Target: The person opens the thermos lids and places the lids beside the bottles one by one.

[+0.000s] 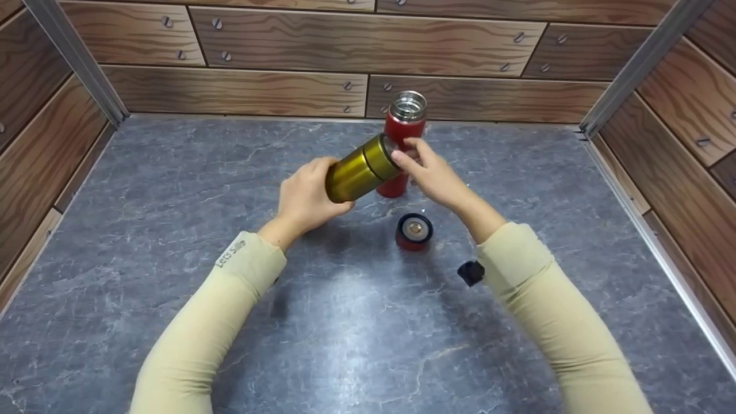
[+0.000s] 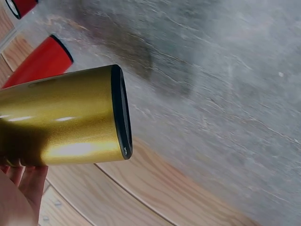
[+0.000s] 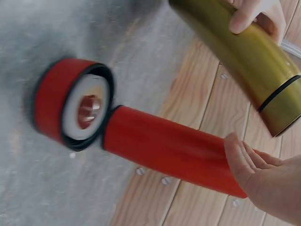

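My left hand (image 1: 307, 192) grips a gold thermos bottle (image 1: 355, 177) round its body and holds it tilted above the table. The bottle's lid end points up and to the right, and its black base (image 2: 123, 113) shows in the left wrist view. Close to the lid is my right hand (image 1: 440, 178), its fingers fairly straight and spread. In the right wrist view a gap shows between those fingers and the gold lid (image 3: 286, 107). Behind them stands an upright red thermos bottle (image 1: 393, 187) with an uncovered steel mouth (image 1: 409, 108).
A red cap (image 1: 413, 244) lies on the grey marbled table (image 1: 345, 322) in front of the red bottle, its inside facing up. Wood-patterned walls (image 1: 368, 46) bound the table at the back and both sides.
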The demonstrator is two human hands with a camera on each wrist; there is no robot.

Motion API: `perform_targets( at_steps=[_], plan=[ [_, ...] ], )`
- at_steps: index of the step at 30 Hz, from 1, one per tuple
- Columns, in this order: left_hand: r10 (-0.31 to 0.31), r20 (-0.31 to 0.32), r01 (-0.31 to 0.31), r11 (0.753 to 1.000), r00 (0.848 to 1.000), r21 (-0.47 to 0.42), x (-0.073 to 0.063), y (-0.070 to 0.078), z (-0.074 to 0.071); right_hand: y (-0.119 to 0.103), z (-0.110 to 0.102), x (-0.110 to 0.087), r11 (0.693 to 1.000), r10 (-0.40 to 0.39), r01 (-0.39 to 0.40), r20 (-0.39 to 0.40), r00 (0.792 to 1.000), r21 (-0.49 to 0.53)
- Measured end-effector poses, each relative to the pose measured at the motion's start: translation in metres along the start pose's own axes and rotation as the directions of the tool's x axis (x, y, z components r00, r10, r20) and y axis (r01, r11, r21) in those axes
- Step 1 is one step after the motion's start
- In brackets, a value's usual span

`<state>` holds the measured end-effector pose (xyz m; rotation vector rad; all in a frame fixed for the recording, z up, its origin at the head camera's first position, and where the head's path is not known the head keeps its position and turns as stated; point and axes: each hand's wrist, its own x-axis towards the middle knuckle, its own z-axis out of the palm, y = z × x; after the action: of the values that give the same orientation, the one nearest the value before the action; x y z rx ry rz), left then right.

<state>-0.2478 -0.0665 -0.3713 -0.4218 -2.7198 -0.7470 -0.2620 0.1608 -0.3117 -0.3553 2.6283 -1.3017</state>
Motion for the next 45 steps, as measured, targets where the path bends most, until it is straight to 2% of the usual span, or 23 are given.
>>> perform_targets(
  at_steps=[6,11,24,33,37,40,45],
  plan=[
    [0.003,0.005,-0.002,1.0,1.0,-0.013,0.001,0.012,0.003,-0.019,-0.004,0.001,1.0,-0.017,0.016,-0.031,0.999,-0.026],
    [-0.012,0.004,0.012,0.999,1.0,-0.032,0.002,0.018,0.002,-0.025,-0.007,0.003,0.996,-0.006,0.002,-0.049,0.999,-0.084],
    [-0.022,0.035,0.023,0.998,0.999,-0.05,0.004,0.025,0.001,-0.036,-0.014,0.004,0.985,-0.039,0.021,-0.103,0.994,-0.171],
    [-0.034,0.055,0.039,0.995,0.998,-0.091,0.009,0.023,-0.001,-0.036,-0.016,0.005,0.983,-0.077,0.057,-0.113,0.991,-0.172],
    [-0.017,0.053,0.023,0.994,0.998,-0.103,0.009,0.019,0.0,-0.034,-0.016,0.005,0.981,-0.107,0.091,-0.089,0.99,-0.169],
    [0.0,0.058,0.006,0.993,0.998,-0.116,0.009,0.017,0.0,-0.032,-0.018,0.005,0.977,-0.155,0.146,-0.049,0.987,-0.154],
    [0.029,0.102,-0.008,0.98,0.994,-0.198,0.009,0.014,-0.003,-0.029,-0.023,0.004,0.952,-0.279,0.282,0.045,0.959,-0.12]
  ],
)
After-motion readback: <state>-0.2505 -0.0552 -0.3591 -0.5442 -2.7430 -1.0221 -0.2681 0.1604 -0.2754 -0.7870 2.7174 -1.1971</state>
